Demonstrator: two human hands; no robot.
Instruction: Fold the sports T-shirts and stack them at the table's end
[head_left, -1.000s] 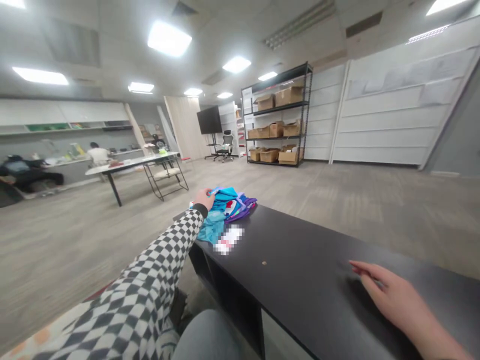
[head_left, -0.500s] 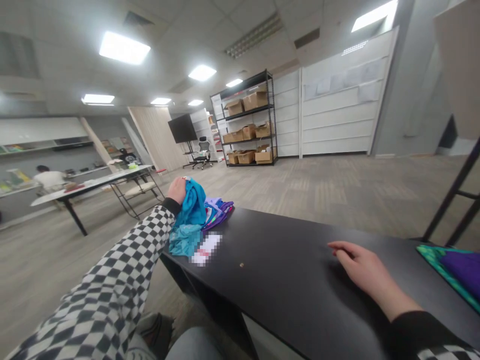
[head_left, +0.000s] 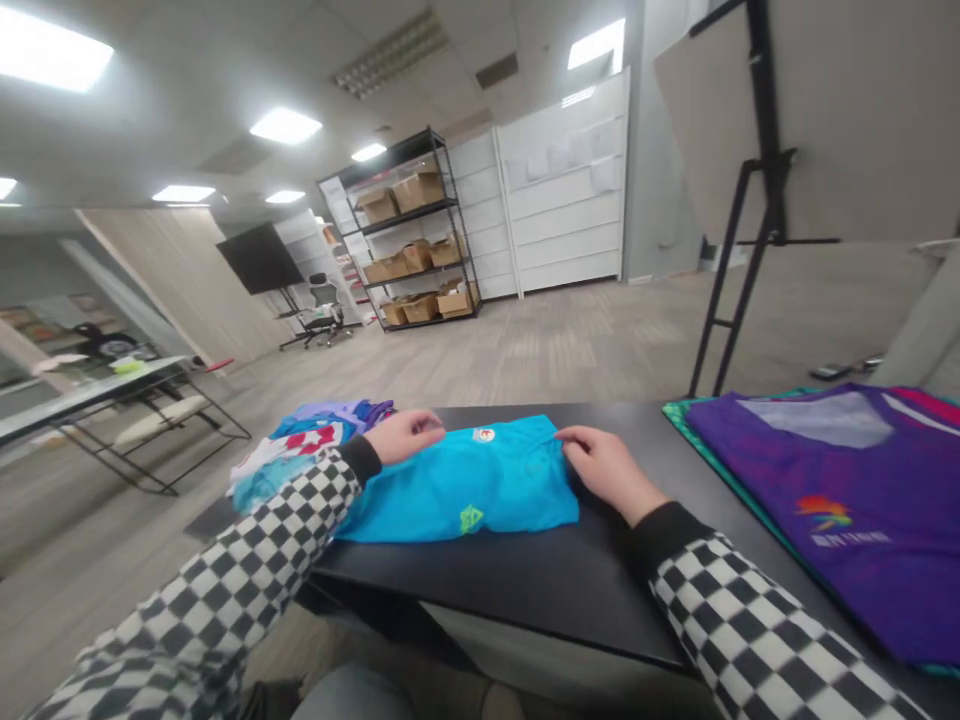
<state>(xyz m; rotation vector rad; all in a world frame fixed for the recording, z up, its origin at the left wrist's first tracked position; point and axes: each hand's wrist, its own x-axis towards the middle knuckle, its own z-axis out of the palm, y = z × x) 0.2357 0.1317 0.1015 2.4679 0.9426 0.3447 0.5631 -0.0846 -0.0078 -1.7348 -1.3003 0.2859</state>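
A bright blue sports garment (head_left: pixel 480 485) lies flattened on the black table (head_left: pixel 450 575) in front of me, with a small round badge and a green logo; its exact kind is unclear. My right hand (head_left: pixel 611 472) pinches its far right corner between thumb and fingers. Over its upper left part rests my left hand (head_left: pixel 405 437), fingers loosely bent and apart, with no cloth visible between them. Just left of that hand is a loose heap of clothes (head_left: pixel 292 440) in purple, blue, red-and-white and teal.
On the table's right lies a flat stack with a purple jersey (head_left: pixel 817 500) on top and green edges beneath. A black-framed stand (head_left: pixel 727 290) rises behind it. Farther off are a shelf rack (head_left: pixel 420 235) with cardboard boxes, an office chair (head_left: pixel 324 300) and a white table (head_left: pixel 90 385).
The blue garment has come from the heap at the left to the table's middle and now lies spread. My right hand has moved onto it. The view has turned right.
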